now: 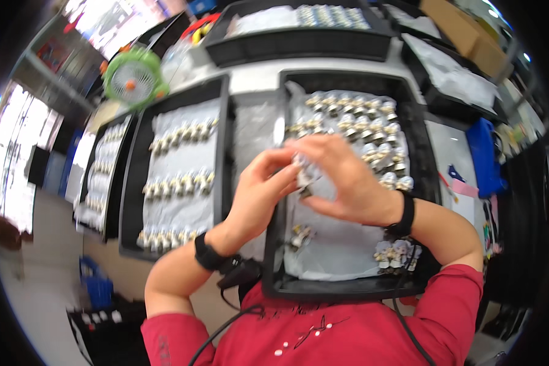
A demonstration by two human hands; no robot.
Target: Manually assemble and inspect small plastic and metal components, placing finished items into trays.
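Over the left part of the right-hand black tray (348,290), both my hands are raised close together. Between them is a small white figurine-like piece (306,175) with a darker lower end. My left hand (257,194) pinches it from the left with thumb and fingers. My right hand (348,183) curls over it from the right, fingertips on its upper part. In the tray, rows of similar small pieces (361,129) stand on white paper, partly hidden by my right hand. A lone piece (300,236) and a cluster of pieces (394,255) sit nearer me.
A second black tray (131,183) with three rows of pieces stands left, with a narrower tray (117,189) beyond it. A green fan (133,79) is at the back left. More trays (305,52) line the back. A blue bin (487,158) and pink paper (465,188) lie right.
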